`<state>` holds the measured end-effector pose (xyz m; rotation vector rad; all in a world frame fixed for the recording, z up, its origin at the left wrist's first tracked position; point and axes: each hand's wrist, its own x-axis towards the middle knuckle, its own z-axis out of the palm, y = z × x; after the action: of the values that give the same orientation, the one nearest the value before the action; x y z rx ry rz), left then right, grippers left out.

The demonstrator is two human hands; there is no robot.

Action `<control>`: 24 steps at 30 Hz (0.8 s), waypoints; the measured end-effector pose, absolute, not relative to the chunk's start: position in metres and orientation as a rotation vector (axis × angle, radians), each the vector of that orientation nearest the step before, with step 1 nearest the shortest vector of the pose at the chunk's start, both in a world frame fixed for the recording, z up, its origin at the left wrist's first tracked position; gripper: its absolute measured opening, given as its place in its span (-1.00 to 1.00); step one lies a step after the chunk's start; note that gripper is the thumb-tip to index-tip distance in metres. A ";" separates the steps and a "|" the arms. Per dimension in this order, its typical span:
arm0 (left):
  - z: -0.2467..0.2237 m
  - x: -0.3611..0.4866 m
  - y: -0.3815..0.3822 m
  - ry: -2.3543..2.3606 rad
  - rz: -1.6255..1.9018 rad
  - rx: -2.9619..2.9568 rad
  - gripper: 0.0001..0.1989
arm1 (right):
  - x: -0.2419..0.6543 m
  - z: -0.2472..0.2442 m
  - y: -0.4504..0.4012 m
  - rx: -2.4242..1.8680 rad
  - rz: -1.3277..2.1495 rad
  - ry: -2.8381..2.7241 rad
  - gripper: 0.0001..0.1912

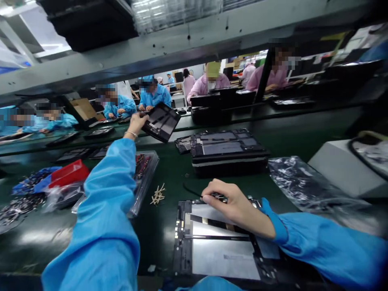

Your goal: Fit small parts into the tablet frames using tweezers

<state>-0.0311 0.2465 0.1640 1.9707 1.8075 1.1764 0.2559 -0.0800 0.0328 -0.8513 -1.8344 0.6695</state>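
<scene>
Black tablet (163, 122), pinched by left hand (138, 123), looks mid-transfer, so next move needs steady grip; right hand (232, 199) pinches thin strip (192, 191).

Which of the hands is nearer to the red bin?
Left. The left hand, holding a dark panel, is beyond the red bin and rightward; the right hand is farther right, over an open device.

An electronics assembly line in a factory is indicated: blue-smocked workers (159, 96) and pink-smocked workers (222, 82) are ranged along green workbenches (157, 232). Opened tablets (227, 146) are stacked there — and small components (22, 207) are heaped near a red plastic bin (67, 173) — with a metal shelf (172, 45) mounted overhead.
</scene>
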 end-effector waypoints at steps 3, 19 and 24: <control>0.184 -0.015 0.234 1.525 1.152 2.034 -0.65 | 0.253 0.038 -0.087 -0.802 0.675 -1.854 -0.89; 0.145 0.143 0.208 0.840 0.621 2.212 -0.67 | 0.256 0.051 -0.099 -0.836 0.796 -1.834 -0.93; 0.150 0.103 0.164 0.839 0.900 2.429 -0.63 | 0.275 0.065 -0.104 -1.023 0.688 -1.883 -0.90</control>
<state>0.1032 0.1637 0.1497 2.4293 0.8387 0.8995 0.2753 -0.1043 0.0652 -1.0231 -1.8828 0.6885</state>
